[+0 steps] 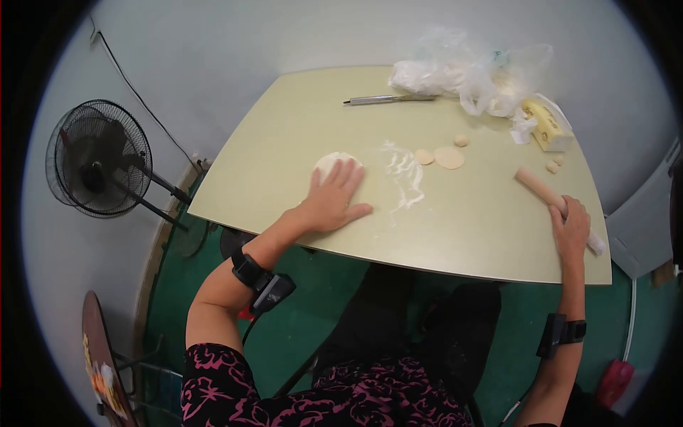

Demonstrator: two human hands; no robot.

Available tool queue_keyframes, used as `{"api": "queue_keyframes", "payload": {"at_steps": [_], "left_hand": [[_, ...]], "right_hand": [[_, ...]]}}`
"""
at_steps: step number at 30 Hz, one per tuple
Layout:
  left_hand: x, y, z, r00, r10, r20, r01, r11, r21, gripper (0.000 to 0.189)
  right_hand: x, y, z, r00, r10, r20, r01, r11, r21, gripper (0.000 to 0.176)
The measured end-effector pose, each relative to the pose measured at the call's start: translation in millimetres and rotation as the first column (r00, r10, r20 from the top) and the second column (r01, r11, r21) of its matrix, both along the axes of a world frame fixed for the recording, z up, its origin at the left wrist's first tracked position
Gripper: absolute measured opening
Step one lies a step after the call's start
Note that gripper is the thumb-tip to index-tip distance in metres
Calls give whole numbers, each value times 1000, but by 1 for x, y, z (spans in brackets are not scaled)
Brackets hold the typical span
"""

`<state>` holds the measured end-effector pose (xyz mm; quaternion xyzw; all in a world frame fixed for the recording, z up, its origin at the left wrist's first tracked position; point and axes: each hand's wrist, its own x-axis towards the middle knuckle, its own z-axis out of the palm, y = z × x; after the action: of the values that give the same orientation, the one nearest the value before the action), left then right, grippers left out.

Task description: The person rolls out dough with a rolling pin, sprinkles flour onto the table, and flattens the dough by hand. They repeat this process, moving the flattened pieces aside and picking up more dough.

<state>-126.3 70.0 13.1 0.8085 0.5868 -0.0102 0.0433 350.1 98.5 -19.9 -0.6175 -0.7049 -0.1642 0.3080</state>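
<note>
My left hand (333,197) lies with its fingers spread, fingertips on a white dough round (334,161) at the left of the table. At the right edge, my right hand (571,224) is wrapped round a wooden rolling pin (539,188), which lies slantwise. Between the hands, white flour (405,178) is smeared on the tabletop. Right of it are a larger flat dough round (449,158), a smaller one (424,156) and a small dough lump (462,141). More small dough pieces (553,166) sit near the right edge.
The pale green table (284,128) carries a long thin metal tool (388,99), plastic bags (469,78) and a yellow tissue pack (546,124) at the back. A black fan (99,160) stands left of the table. A patterned round board (103,363) is at lower left.
</note>
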Motion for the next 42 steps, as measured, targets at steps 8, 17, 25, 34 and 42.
{"api": "queue_keyframes", "payload": {"at_steps": [8,17,25,34,42], "left_hand": [[-39,33,-2,937,316,147,-320,947,3,80],[-68,30,-5,982,143,119,-172,944,282,57],[-65,48,-2,514,296,805,-344,931,-123,48],[-62,71,-11,769,382,513,-504,855,118,30],[-38,67,49,854,-80,514,-250,802,542,17]], "right_hand": [[-2,-2,3,1000,-7,-6,7,1000,-14,31],[-3,-2,3,1000,-9,-8,9,999,-33,31],[-1,-2,1,1000,-6,14,6,1000,-14,31],[2,1,-2,1000,5,20,-6,1000,10,30],[-2,-1,0,1000,-5,2,5,1000,-10,29]]}}
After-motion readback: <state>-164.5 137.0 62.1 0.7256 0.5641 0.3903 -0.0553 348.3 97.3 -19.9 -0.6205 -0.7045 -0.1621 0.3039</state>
